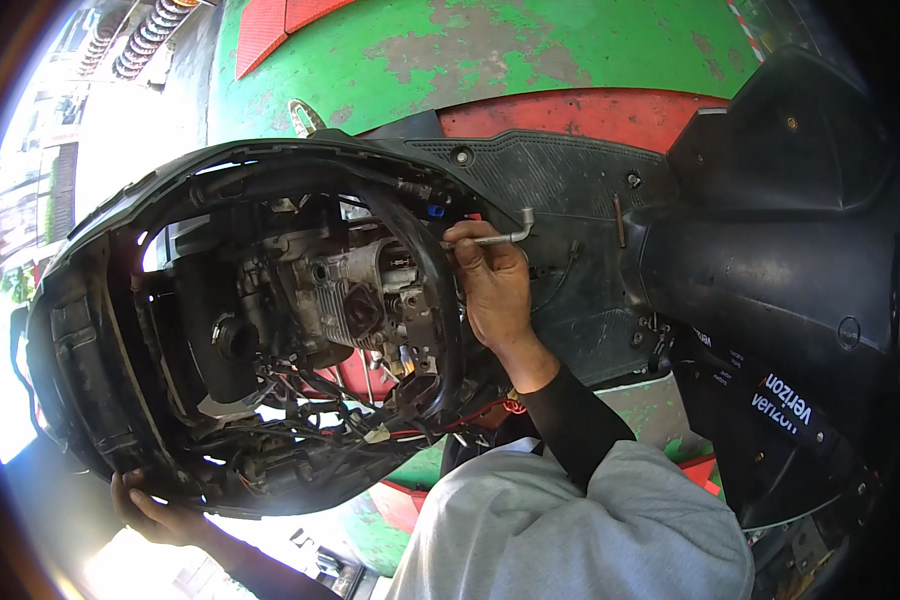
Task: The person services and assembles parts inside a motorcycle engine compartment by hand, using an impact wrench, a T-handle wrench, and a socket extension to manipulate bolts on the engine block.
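My right hand [497,295] is closed around an L-shaped socket wrench [515,236], its bent end pointing up over the footboard. The wrench's other end is hidden behind my fingers, beside the curved black frame tube [448,300]. Left of that tube, the scooter's exposed engine [355,290] shows its finned cylinder and opened head. At the lower left, my left hand [155,510] grips the outer edge of the scooter's black rear body [90,390], fingers curled over the rim.
Loose wiring [340,425] runs along the near side of the engine bay. To the right are the ribbed footboard [570,195] and the black front shield [770,270] with stickers. The worn green floor [530,50] and a red platform edge [570,115] lie beyond.
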A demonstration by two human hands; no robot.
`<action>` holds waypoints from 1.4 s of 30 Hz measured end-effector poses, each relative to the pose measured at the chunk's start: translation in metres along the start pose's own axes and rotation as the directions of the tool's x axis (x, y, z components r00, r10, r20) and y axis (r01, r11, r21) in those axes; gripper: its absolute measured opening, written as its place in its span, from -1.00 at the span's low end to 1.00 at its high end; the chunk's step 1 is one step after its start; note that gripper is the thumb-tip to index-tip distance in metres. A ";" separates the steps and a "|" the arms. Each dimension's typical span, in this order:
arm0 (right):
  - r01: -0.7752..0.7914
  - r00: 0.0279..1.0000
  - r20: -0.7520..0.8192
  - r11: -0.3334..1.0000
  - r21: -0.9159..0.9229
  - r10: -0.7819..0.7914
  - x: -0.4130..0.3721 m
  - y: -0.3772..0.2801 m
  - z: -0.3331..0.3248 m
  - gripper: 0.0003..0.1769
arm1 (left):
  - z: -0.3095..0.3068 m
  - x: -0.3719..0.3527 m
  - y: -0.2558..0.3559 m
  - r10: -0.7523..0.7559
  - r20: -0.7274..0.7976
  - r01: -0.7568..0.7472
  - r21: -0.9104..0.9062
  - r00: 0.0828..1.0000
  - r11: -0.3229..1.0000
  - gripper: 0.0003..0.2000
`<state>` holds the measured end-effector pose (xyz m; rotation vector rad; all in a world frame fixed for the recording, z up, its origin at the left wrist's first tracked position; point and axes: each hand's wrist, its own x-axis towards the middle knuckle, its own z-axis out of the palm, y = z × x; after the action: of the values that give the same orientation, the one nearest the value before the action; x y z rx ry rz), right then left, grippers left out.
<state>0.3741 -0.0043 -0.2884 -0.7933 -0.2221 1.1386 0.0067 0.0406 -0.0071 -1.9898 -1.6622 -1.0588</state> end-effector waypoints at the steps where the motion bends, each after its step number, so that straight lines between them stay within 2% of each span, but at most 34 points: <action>1: 0.004 1.000 0.019 0.992 0.125 -0.007 -0.001 -0.001 0.001 -0.70 | -0.001 0.000 -0.001 -0.001 0.001 0.001 0.002 1.000 1.000 -0.69; 2: 0.002 1.000 0.020 0.992 0.123 -0.005 0.000 -0.003 0.003 -0.70 | -0.001 0.000 -0.002 -0.005 -0.003 0.005 0.011 1.000 1.000 -0.70; 4: 0.040 0.995 -0.093 0.988 0.150 -0.026 0.003 -0.013 0.011 -0.72 | -0.001 0.000 -0.003 -0.011 -0.005 0.011 0.020 1.000 1.000 -0.70; 6: 0.067 0.991 -0.126 0.989 0.132 -0.050 0.004 -0.017 0.020 -0.73 | 0.000 0.000 -0.003 -0.002 -0.006 0.001 -0.049 1.000 0.999 -0.69; 8: 0.093 0.985 -0.157 0.989 0.114 -0.074 0.004 -0.010 0.016 -0.73 | 0.003 -0.001 0.001 -0.004 -0.020 0.003 -0.031 1.000 1.000 -0.69; 10: 0.202 0.979 0.033 0.979 -0.027 -0.201 0.005 0.008 0.001 -0.70 | 0.002 -0.002 0.002 -0.005 -0.037 0.004 -0.013 0.999 1.000 -0.69; 11: 0.203 0.979 0.035 0.979 -0.025 -0.202 0.004 0.009 -0.002 -0.70 | 0.001 -0.001 0.001 0.008 -0.037 -0.007 0.021 0.999 1.000 -0.69; 13: 0.066 0.995 -0.078 0.988 0.139 -0.056 0.004 -0.005 0.007 -0.68 | 0.001 -0.001 -0.001 0.020 -0.039 -0.017 0.056 0.999 0.998 -0.69; 16: 0.071 0.993 -0.109 0.971 0.227 -0.047 0.004 -0.019 0.019 -0.66 | 0.001 -0.002 -0.003 0.000 -0.035 0.000 0.002 0.999 1.000 -0.69; 20: 0.154 0.984 -0.112 0.978 0.139 -0.139 0.005 0.007 0.006 -0.67 | 0.001 -0.002 -0.005 0.001 -0.033 -0.003 -0.056 0.999 0.998 -0.70; 22: 0.145 0.988 0.041 0.984 0.108 -0.150 0.006 0.011 -0.004 -0.66 | 0.000 -0.002 -0.008 0.010 -0.029 -0.012 -0.064 1.000 0.998 -0.70; 23: 0.143 0.988 0.045 0.984 0.111 -0.148 0.007 0.009 -0.005 -0.66 | 0.000 -0.002 -0.011 0.021 -0.028 -0.023 -0.062 0.999 0.998 -0.70; 25: 0.066 0.998 -0.009 0.969 0.238 -0.066 0.008 -0.008 0.004 -0.66 | -0.002 -0.002 -0.013 0.029 -0.028 -0.031 -0.054 0.999 0.998 -0.70; 27: 0.068 0.998 -0.010 0.964 0.259 -0.068 0.008 -0.011 0.011 -0.66 | -0.002 -0.001 -0.011 0.068 0.007 -0.067 -0.072 0.998 0.995 -0.71; 29: 0.114 0.991 -0.099 0.970 0.213 -0.095 0.006 -0.009 0.020 -0.68 | -0.001 -0.002 -0.009 0.047 0.003 -0.047 -0.072 0.999 0.996 -0.70; 30: 0.111 0.991 -0.094 0.971 0.213 -0.092 0.005 -0.003 0.014 -0.68 | -0.001 -0.002 -0.008 0.029 0.000 -0.029 -0.078 1.000 0.997 -0.70; 33: 0.037 0.999 0.023 0.994 0.101 -0.040 0.005 0.006 0.001 -0.71 | -0.001 -0.002 -0.008 0.042 0.008 -0.042 -0.079 0.999 0.996 -0.70; 36: 0.001 0.999 -0.050 0.956 0.293 0.014 0.006 -0.007 0.012 -0.73 | 0.001 -0.004 -0.004 0.036 -0.005 -0.036 -0.106 0.999 0.994 -0.70; 40: 0.054 0.997 -0.073 0.948 0.314 -0.033 0.007 -0.004 0.015 -0.71 | 0.001 -0.004 -0.002 0.028 -0.008 -0.028 -0.132 1.000 0.991 -0.70; 42: 0.005 0.999 0.051 0.971 0.238 -0.017 0.003 0.002 0.007 -0.69 | 0.001 -0.003 0.000 0.022 0.001 -0.022 -0.088 1.000 0.996 -0.69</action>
<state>0.3705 0.0020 -0.2856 -0.5494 -0.1299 1.1516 0.0064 0.0390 -0.0101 -2.0594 -1.6168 -1.1409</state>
